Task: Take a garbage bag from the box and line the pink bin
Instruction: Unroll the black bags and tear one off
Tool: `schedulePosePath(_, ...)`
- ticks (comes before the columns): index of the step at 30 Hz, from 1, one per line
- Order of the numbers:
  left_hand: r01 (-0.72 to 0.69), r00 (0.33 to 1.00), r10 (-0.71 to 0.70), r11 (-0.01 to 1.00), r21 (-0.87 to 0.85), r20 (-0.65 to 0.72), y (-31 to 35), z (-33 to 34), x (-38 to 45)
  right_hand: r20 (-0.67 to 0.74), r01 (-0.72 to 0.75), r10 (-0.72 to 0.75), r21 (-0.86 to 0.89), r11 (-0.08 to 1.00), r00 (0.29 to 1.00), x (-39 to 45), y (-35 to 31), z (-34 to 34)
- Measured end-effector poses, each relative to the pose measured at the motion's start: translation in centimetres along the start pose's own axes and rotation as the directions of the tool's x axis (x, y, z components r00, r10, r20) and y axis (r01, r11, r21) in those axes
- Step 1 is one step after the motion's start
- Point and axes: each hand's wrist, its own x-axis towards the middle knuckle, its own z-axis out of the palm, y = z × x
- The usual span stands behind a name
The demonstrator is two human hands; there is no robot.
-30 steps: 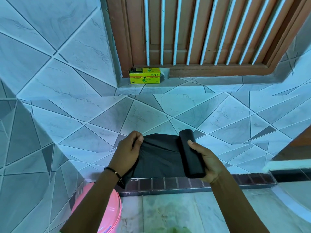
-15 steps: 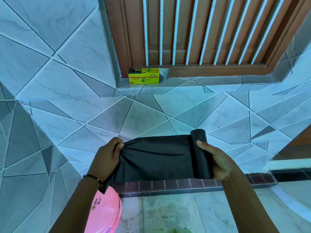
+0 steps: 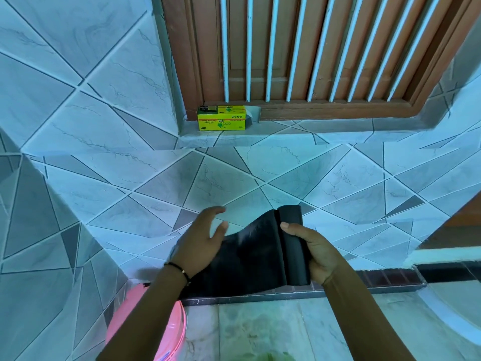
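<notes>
- The right hand (image 3: 316,252) held the black roll of garbage bags (image 3: 295,246) upright, its grip closed around the roll; a sheet of bag (image 3: 244,259) trailed loose to the left.
- The left hand (image 3: 199,242) hovered with fingers spread and nothing in them, just beside the sheet's free edge; it looked about to re-grip.
- To do this well, I judged, the left should pinch near the perforation and pull across it sharply while the right kept the roll firm.
- The pink bin (image 3: 166,327) stood below the left forearm; the yellow box (image 3: 221,121) sat on the window ledge (image 3: 299,127), well apart.
</notes>
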Motion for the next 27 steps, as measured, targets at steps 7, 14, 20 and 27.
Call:
schedulePosePath(7,-0.03,0.988,0.055,0.985,-0.168,0.146,4.4,3.5,0.6,0.07,-0.004,0.003,0.006,1.0,0.998,0.2,0.5,2.0)
schedulePosePath(14,-0.035,0.998,0.046,0.972,-0.234,0.043,3.9,2.5,1.3,0.206,-0.014,0.002,0.057,0.998,0.979,-0.6,-0.2,0.6)
schedulePosePath(20,-0.037,0.992,0.07,0.957,-0.287,0.107,3.3,1.3,1.3,0.133,0.008,-0.012,0.031,0.999,0.991,-0.6,-0.4,-0.3)
schedulePosePath(27,-0.028,0.986,0.071,0.96,-0.279,0.147,2.5,-0.5,1.3,0.076,-0.039,0.035,0.046,0.998,0.997,-0.6,-0.5,-0.8)
